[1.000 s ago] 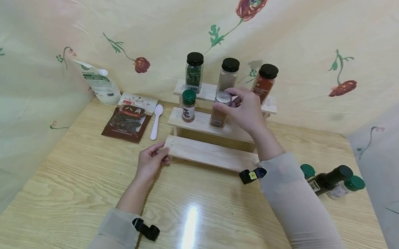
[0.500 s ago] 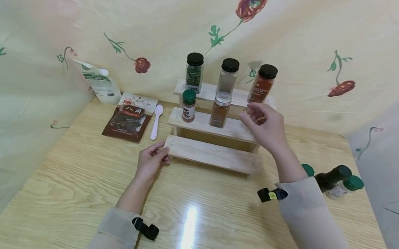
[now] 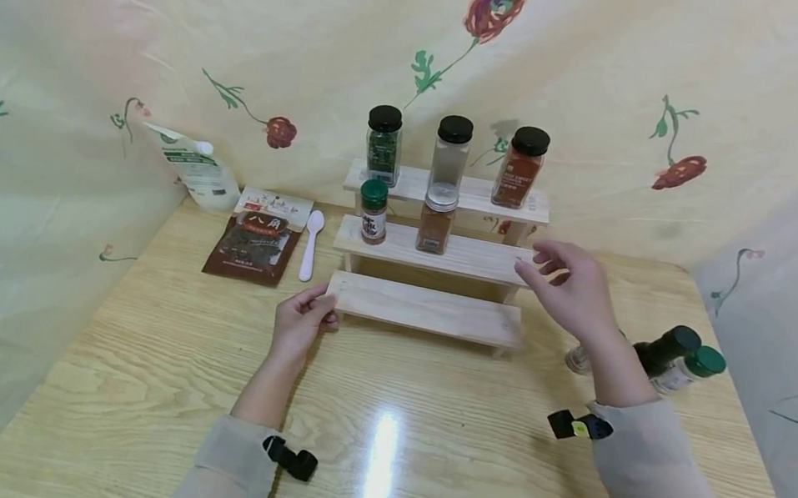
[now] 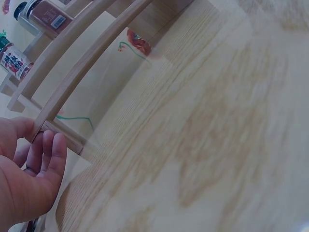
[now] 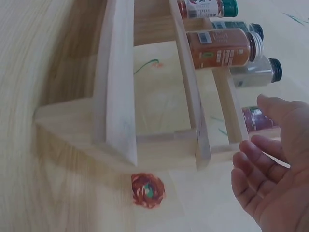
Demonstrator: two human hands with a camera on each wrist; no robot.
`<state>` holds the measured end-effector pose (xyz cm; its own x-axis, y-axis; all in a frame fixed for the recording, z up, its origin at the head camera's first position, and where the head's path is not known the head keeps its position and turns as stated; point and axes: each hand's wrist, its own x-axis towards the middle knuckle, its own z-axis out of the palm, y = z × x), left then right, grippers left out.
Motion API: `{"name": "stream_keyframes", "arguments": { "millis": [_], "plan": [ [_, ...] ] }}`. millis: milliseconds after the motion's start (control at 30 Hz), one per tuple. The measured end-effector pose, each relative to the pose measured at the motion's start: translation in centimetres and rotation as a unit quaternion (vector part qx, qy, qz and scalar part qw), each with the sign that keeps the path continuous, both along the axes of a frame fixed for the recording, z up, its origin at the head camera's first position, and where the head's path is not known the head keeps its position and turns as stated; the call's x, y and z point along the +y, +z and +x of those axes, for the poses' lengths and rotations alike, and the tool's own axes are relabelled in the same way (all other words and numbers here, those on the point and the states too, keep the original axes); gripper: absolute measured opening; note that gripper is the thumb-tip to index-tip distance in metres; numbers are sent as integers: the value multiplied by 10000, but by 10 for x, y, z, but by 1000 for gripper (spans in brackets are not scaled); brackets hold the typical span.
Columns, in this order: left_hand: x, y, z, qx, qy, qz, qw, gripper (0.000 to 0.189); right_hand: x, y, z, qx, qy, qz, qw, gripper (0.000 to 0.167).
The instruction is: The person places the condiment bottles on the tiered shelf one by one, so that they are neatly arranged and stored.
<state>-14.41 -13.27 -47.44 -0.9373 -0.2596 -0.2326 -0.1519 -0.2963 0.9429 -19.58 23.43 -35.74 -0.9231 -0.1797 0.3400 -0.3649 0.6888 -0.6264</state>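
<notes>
A three-step wooden spice rack (image 3: 429, 308) stands at the back of the table. My left hand (image 3: 301, 318) pinches the left end of its lowest shelf, thumb on top and fingers beneath, as the left wrist view shows. My right hand (image 3: 575, 293) hovers by the right end of the middle shelf, fingers loosely bent and holding nothing. On that shelf stand a green-capped spice jar (image 3: 373, 214) and a brown spice jar with a silver lid (image 3: 436, 224). Black-capped jars fill the top step: green herbs (image 3: 383, 150), a pale powder (image 3: 451, 155) and red pepper (image 3: 520, 171).
Left of the rack lie a white spoon (image 3: 311, 244) and a brown spice packet (image 3: 260, 237), with a white pouch (image 3: 200, 172) leaning behind. At right, partly behind my right forearm, are a dark bottle (image 3: 667, 352), a green-capped jar (image 3: 702, 365) and another jar (image 3: 579, 359).
My right hand has let go of the silver-lidded jar, leaving it upright on the middle shelf, and has moved right and toward me. The left hand stays on the rack.
</notes>
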Motion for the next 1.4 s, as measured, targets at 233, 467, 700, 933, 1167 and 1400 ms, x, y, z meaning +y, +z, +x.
{"name": "stream_keyframes", "arguments": {
  "millis": [233,467,700,933,1167,1400],
  "plan": [
    [-1,0,0,-32,-12,5,10000,34,22,-4,16,87,-282,353,9989,41],
    [1,0,0,-22,12,30,10000,34,51,-10,31,35,-551,540,9970,44],
    [0,0,0,-32,27,43,10000,35,64,-9,41,75,-669,633,9957,43],
    [-1,-1,0,-93,24,40,9999,35,71,-11,49,232,-840,861,9925,40],
    [0,-1,1,-86,71,52,9999,35,76,-16,56,558,-852,1056,9892,34],
    [1,-1,0,-20,88,59,9999,36,80,-19,59,-222,-942,1529,9835,46]
  ]
}}
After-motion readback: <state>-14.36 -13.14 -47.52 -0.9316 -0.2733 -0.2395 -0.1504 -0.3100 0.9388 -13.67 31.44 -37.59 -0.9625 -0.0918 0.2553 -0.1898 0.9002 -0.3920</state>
